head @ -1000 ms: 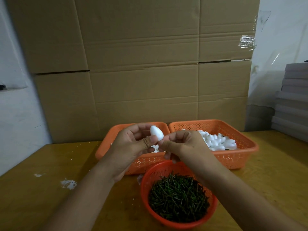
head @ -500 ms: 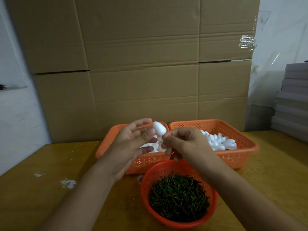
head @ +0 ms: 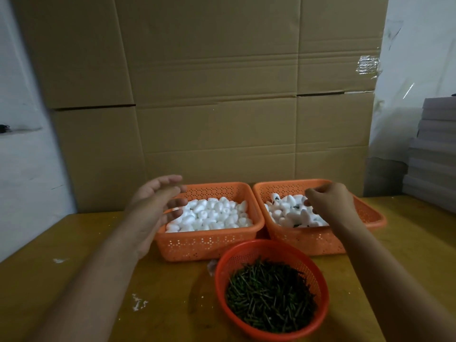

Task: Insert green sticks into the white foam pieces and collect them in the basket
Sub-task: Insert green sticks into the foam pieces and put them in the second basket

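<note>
Over the right-hand basket (head: 365, 219), the right hand (head: 329, 202) is hanging with its fingers curled inward above the finished foam pieces (head: 292, 213), several of which are showing dark green stick ends. Whether those fingers are pinching anything is hard to tell; nothing white is showing between them, so the hand is probably empty after a drop. To do this step well, the release should be happening low over the pile so the piece is landing softly and the stick is staying seated, not bouncing out over the rim.

The left hand (head: 158, 206) is hovering with its fingers spread and relaxed, gripping nothing, palm turned inward, just above the near-left corner of the left-hand basket (head: 209, 243), which is holding the plain foam pieces (head: 212, 215). From there a short dip would be reaching a fresh piece.

Nearer the person, the round red basket (head: 246, 253) is sitting on the wooden table (head: 74, 280), holding the green sticks (head: 270, 296); neither hand is touching it.
</note>
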Available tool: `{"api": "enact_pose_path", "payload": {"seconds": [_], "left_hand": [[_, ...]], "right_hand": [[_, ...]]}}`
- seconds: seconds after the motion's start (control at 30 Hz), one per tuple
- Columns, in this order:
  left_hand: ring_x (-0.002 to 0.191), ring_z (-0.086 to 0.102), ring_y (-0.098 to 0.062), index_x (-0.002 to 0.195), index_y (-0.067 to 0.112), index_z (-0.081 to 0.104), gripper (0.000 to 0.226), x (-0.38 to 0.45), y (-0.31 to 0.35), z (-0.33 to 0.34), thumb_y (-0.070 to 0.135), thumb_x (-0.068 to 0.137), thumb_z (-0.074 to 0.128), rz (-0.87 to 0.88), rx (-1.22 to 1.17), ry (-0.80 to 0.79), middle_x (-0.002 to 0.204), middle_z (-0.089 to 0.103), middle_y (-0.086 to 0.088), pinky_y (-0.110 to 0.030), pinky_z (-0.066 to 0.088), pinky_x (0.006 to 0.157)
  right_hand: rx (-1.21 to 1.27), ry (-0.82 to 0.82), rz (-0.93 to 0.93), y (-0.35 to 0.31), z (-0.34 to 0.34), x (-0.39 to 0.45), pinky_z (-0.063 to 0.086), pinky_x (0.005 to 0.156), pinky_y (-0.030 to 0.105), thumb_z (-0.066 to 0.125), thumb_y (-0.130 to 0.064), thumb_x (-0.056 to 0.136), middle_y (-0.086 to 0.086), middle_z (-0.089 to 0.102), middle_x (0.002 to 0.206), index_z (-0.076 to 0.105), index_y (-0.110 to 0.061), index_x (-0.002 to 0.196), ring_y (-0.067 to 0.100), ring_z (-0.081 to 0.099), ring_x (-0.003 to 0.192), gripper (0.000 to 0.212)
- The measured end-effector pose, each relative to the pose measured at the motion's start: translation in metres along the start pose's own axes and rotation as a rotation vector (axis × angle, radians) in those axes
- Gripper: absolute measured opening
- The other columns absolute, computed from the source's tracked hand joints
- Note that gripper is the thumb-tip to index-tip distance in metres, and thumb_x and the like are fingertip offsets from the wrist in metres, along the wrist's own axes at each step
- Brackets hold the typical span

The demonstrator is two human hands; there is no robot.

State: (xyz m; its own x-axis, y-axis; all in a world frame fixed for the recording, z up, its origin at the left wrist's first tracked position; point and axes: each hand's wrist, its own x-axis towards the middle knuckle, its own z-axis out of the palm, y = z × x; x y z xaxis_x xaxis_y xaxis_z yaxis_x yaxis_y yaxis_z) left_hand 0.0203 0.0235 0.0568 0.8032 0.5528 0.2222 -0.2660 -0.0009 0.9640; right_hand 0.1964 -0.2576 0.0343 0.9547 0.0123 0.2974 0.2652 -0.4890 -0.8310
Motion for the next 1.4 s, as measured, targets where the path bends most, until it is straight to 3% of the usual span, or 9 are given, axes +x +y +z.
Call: {"api": "enact_pose_path", "payload": {"seconds": [0.1, 0.23, 0.33, 0.4, 0.5, 0.63, 0.8, 1.13, 1.4], "left_hand": [[0.076, 0.069, -0.009, 0.105, 0.024, 0.070, 0.020, 0.004, -0.007, 0.002, 0.008, 0.094, 0.064, 0.010, 0.122, 0.019, 0.091, 0.077, 0.002, -0.030, 0.055, 0.069], [0.088, 0.065, -0.007, 0.100, 0.025, 0.069, 0.023, 0.013, -0.023, 0.000, 0.004, 0.092, 0.063, 0.115, 0.379, 0.093, 0.100, 0.071, 0.002, -0.023, 0.049, 0.072], [0.091, 0.063, -0.006, 0.099, 0.026, 0.067, 0.028, 0.030, -0.030, -0.003, 0.001, 0.090, 0.061, 0.185, 0.655, 0.100, 0.102, 0.068, 0.009, -0.020, 0.045, 0.072], [0.092, 0.064, -0.013, 0.105, 0.019, 0.069, 0.030, 0.044, -0.035, -0.003, -0.004, 0.088, 0.059, 0.212, 0.806, 0.110, 0.107, 0.070, 0.001, -0.027, 0.049, 0.080], [0.106, 0.065, -0.022, 0.117, 0.010, 0.071, 0.036, 0.062, -0.049, -0.004, -0.007, 0.089, 0.056, 0.237, 1.067, 0.039, 0.120, 0.070, -0.007, -0.032, 0.050, 0.093], [0.112, 0.062, -0.019, 0.118, 0.017, 0.070, 0.029, 0.078, -0.063, -0.006, 0.008, 0.092, 0.064, 0.140, 1.281, -0.177, 0.127, 0.066, -0.004, -0.030, 0.049, 0.093], [0.109, 0.062, -0.018, 0.121, 0.022, 0.067, 0.035, 0.090, -0.059, 0.001, 0.021, 0.087, 0.072, 0.075, 1.481, -0.315, 0.124, 0.065, -0.001, -0.034, 0.051, 0.096], [0.118, 0.061, -0.021, 0.123, 0.020, 0.068, 0.031, 0.097, -0.070, 0.009, 0.027, 0.093, 0.063, 0.112, 1.717, -0.281, 0.131, 0.065, 0.000, -0.036, 0.050, 0.100], [0.112, 0.060, -0.021, 0.118, 0.023, 0.066, 0.026, 0.097, -0.069, 0.006, 0.024, 0.092, 0.062, 0.145, 1.563, -0.183, 0.124, 0.066, 0.000, -0.033, 0.046, 0.091]], "right_hand": [[-0.171, -0.146, -0.164, -0.016, -0.005, -0.009, 0.038, 0.056, 0.032, 0.058, -0.015, 0.087, 0.029, 0.068, 0.079, 0.070, 0.009, 0.079, 0.024, 0.050, 0.056, 0.028], [-0.302, -0.557, -0.437, -0.047, -0.010, -0.044, 0.056, 0.059, 0.033, 0.067, -0.026, 0.090, 0.002, 0.074, 0.071, 0.077, -0.017, 0.080, 0.015, 0.068, 0.061, 0.017], [-0.403, -1.017, -0.478, -0.056, -0.003, -0.070, 0.059, 0.066, 0.026, 0.070, -0.035, 0.089, -0.003, 0.075, 0.089, 0.072, -0.029, 0.098, 0.010, 0.071, 0.077, 0.011], [-0.561, -1.144, -0.522, -0.055, 0.008, -0.083, 0.057, 0.081, 0.027, 0.070, -0.043, 0.087, -0.010, 0.071, 0.109, 0.066, -0.034, 0.118, 0.008, 0.067, 0.096, 0.032], [-0.709, -1.176, -0.608, -0.057, 0.024, -0.095, 0.042, 0.077, 0.017, 0.069, -0.043, 0.088, -0.009, 0.065, 0.123, 0.059, -0.031, 0.131, 0.009, 0.059, 0.108, 0.046], [-0.746, -1.204, -0.569, -0.053, 0.026, -0.095, 0.044, 0.083, 0.027, 0.069, -0.042, 0.088, -0.008, 0.062, 0.127, 0.056, -0.029, 0.135, 0.014, 0.057, 0.114, 0.050], [-0.724, -1.200, -0.541, -0.049, 0.026, -0.091, 0.042, 0.079, 0.025, 0.068, -0.044, 0.088, -0.010, 0.063, 0.127, 0.055, -0.030, 0.136, 0.014, 0.058, 0.114, 0.051], [-0.721, -1.200, -0.558, -0.048, 0.029, -0.091, 0.043, 0.082, 0.027, 0.067, -0.042, 0.091, -0.005, 0.063, 0.128, 0.054, -0.027, 0.137, 0.017, 0.057, 0.117, 0.051], [-0.720, -1.198, -0.509, -0.045, 0.031, -0.089, 0.047, 0.098, 0.037, 0.063, -0.048, 0.090, -0.009, 0.061, 0.128, 0.053, -0.032, 0.136, 0.016, 0.056, 0.118, 0.049]]}}
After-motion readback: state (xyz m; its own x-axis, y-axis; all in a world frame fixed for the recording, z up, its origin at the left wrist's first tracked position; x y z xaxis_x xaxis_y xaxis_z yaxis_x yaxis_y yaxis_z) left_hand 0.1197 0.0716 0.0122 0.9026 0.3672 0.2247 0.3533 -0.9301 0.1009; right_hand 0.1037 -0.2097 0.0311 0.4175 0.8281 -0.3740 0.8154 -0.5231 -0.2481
